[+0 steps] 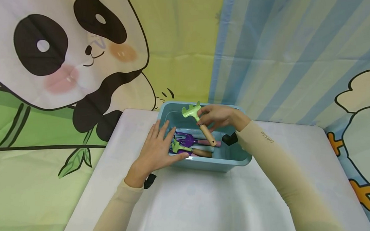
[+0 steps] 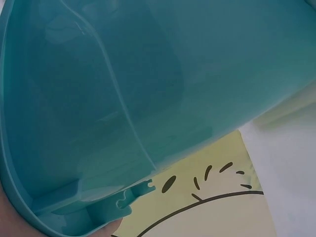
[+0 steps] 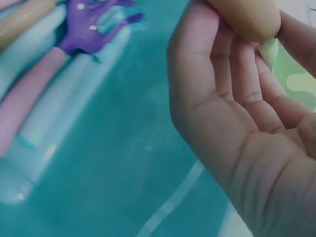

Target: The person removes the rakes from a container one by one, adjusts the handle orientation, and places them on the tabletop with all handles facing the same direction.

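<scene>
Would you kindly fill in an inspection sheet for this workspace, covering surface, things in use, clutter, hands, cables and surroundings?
Surface: white table, bearing a blue bin.
Job's things: green rake with wooden handle, held over the bin.
Clutter: purple fork and second green rake lie close together inside the bin.
Hands: right hand pinches the held rake; left hand is spread at the bin's left end.
Cables: nothing seen.
Surroundings: printed panda backdrop.
</scene>
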Demonstrator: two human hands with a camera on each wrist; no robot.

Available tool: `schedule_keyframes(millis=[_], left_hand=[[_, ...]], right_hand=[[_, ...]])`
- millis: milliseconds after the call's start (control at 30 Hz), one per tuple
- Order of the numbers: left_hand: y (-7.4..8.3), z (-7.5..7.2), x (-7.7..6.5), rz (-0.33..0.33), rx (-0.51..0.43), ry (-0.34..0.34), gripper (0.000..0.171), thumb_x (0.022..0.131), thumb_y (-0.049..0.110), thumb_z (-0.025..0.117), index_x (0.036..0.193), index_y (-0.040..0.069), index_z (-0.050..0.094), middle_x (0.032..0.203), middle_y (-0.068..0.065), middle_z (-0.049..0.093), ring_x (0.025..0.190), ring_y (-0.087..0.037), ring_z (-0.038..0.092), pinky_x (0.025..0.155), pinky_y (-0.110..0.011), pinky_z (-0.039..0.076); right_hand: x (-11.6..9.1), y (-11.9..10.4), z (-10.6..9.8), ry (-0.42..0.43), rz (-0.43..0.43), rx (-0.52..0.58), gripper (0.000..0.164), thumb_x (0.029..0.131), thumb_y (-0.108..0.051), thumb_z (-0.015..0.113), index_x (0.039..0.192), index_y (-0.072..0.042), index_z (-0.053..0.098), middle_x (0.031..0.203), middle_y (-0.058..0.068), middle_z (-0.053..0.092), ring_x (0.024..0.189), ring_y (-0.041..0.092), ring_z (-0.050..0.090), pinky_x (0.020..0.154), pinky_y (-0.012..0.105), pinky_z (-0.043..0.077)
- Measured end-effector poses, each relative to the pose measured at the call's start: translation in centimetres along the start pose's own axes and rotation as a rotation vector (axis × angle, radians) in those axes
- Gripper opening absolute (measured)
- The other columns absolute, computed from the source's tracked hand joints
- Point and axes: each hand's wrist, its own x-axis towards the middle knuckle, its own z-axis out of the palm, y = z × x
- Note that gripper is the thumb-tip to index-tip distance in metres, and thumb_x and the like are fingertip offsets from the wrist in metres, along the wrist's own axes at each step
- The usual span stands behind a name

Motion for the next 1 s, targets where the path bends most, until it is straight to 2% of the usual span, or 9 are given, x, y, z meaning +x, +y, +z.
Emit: schedule_keyframes(millis=[100, 200, 433, 533, 700, 767, 900, 1000], left_hand=[[0.0, 0.0, 0.0, -0.001, -0.001, -0.002, 0.111, 0.080, 0.090, 0.039, 0.152, 0.005, 0.042, 0.161, -0.020, 0.023, 0.149, -0.044, 0.004, 0.119, -0.055, 0.005], [0.0, -0.1, 0.1, -0.005, -0.006, -0.009, 0.111, 0.080, 0.090, 0.039, 0.152, 0.005, 0.042, 0.161, -0.020, 0.023, 0.150, -0.044, 0.004, 0.119, -0.055, 0.004], [0.1, -0.1, 0.2, -0.016, -0.006, -0.021, 0.112, 0.079, 0.090, 0.040, 0.153, 0.005, 0.041, 0.162, -0.020, 0.022, 0.150, -0.043, 0.003, 0.120, -0.054, 0.002], [0.1, 0.0, 0.1, -0.013, 0.001, -0.018, 0.112, 0.079, 0.090, 0.040, 0.152, 0.005, 0.042, 0.161, -0.020, 0.023, 0.150, -0.044, 0.004, 0.119, -0.054, 0.003], [0.0, 0.1, 0.1, -0.003, 0.005, 0.003, 0.111, 0.079, 0.090, 0.040, 0.151, 0.005, 0.044, 0.160, -0.021, 0.025, 0.149, -0.044, 0.006, 0.119, -0.056, 0.005], [0.0, 0.1, 0.0, -0.002, 0.006, 0.010, 0.112, 0.079, 0.090, 0.040, 0.151, 0.005, 0.044, 0.160, -0.021, 0.025, 0.149, -0.044, 0.006, 0.119, -0.056, 0.005], [0.0, 0.1, 0.0, 0.002, 0.008, 0.012, 0.112, 0.078, 0.091, 0.040, 0.150, 0.005, 0.045, 0.160, -0.021, 0.025, 0.149, -0.044, 0.006, 0.119, -0.056, 0.006], [0.1, 0.2, 0.0, 0.002, 0.012, 0.005, 0.112, 0.079, 0.091, 0.039, 0.151, 0.005, 0.044, 0.161, -0.021, 0.025, 0.149, -0.044, 0.005, 0.119, -0.056, 0.006]], right_hand=[[-2.0, -0.9, -0.7, 0.029, -0.045, 0.003, 0.048, 0.101, -0.008, 0.059, 0.141, 0.000, 0.034, 0.133, 0.023, 0.051, 0.116, 0.036, 0.057, 0.089, 0.050, 0.052], [-4.0, -1.4, -1.6, 0.060, -0.095, 0.003, 0.046, 0.101, -0.009, 0.058, 0.140, 0.001, 0.035, 0.130, 0.023, 0.053, 0.115, 0.036, 0.057, 0.088, 0.049, 0.052], [-8.6, -0.3, -4.2, 0.141, -0.149, 0.017, 0.038, 0.103, -0.009, 0.054, 0.134, 0.003, 0.036, 0.126, 0.025, 0.052, 0.109, 0.032, 0.058, 0.086, 0.051, 0.052], [-10.5, 0.8, -5.6, 0.202, -0.154, 0.044, 0.039, 0.104, -0.009, 0.054, 0.136, 0.002, 0.033, 0.129, 0.026, 0.049, 0.112, 0.032, 0.058, 0.088, 0.051, 0.051], [-12.9, 3.4, -7.9, 0.291, -0.158, 0.080, 0.048, 0.106, -0.013, 0.051, 0.143, 0.002, 0.024, 0.138, 0.020, 0.040, 0.114, 0.023, 0.059, 0.093, 0.049, 0.049], [-13.5, 4.8, -8.7, 0.326, -0.149, 0.095, 0.051, 0.106, -0.016, 0.051, 0.145, 0.002, 0.023, 0.137, 0.015, 0.043, 0.113, 0.020, 0.060, 0.093, 0.047, 0.049], [-14.0, 7.8, -10.4, 0.386, -0.115, 0.152, 0.054, 0.105, -0.018, 0.054, 0.146, 0.002, 0.024, 0.123, 0.005, 0.058, 0.108, 0.019, 0.061, 0.090, 0.044, 0.050], [-14.1, 10.2, -11.2, 0.412, -0.087, 0.206, 0.056, 0.104, -0.018, 0.056, 0.145, 0.002, 0.022, 0.116, -0.001, 0.063, 0.106, 0.019, 0.061, 0.088, 0.043, 0.051]])
